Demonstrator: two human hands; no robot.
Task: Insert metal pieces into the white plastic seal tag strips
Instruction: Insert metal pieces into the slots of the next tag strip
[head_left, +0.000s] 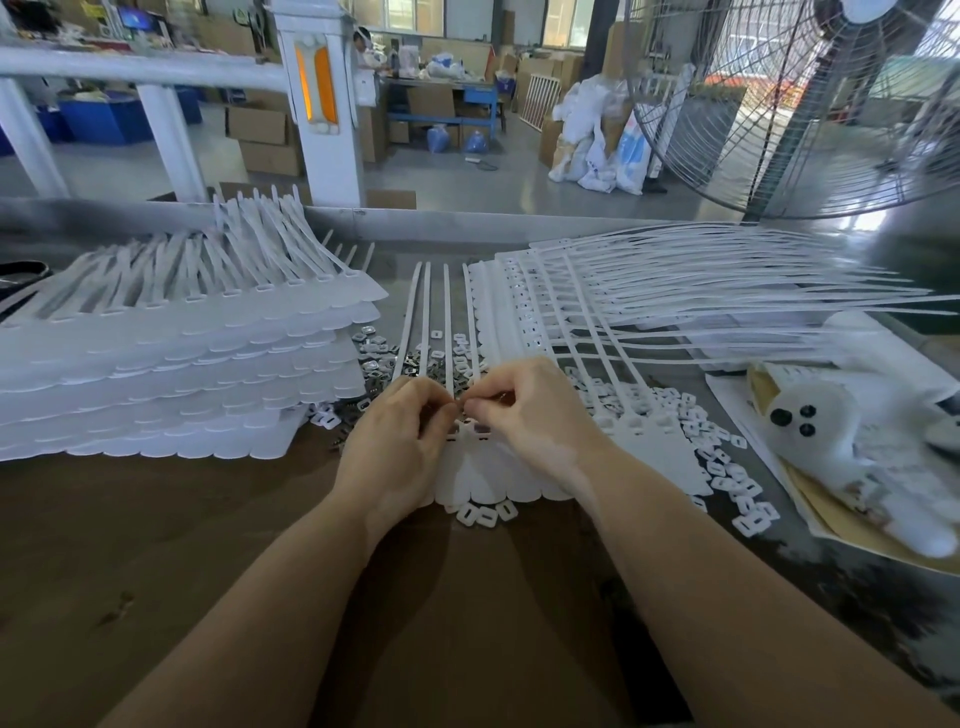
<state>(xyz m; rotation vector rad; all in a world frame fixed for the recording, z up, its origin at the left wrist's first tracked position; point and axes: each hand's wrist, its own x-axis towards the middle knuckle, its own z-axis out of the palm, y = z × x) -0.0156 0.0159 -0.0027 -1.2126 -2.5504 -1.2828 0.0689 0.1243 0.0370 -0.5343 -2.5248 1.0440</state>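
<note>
Two hands (457, 410) pinch a metal piece over strips (483, 467) on brown table (156, 545).

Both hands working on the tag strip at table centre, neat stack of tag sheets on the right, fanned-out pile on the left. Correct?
One error: the sides are swapped. The head view shows the neat stack of tag sheets on the left and the fanned-out pile on the right. The rest holds: left hand and right hand meet over the tag strip at table centre.

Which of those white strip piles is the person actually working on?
The single sheet of strips under both hands, at the table's middle. The tall stack on the left and the fanned pile on the right lie untouched.
</note>
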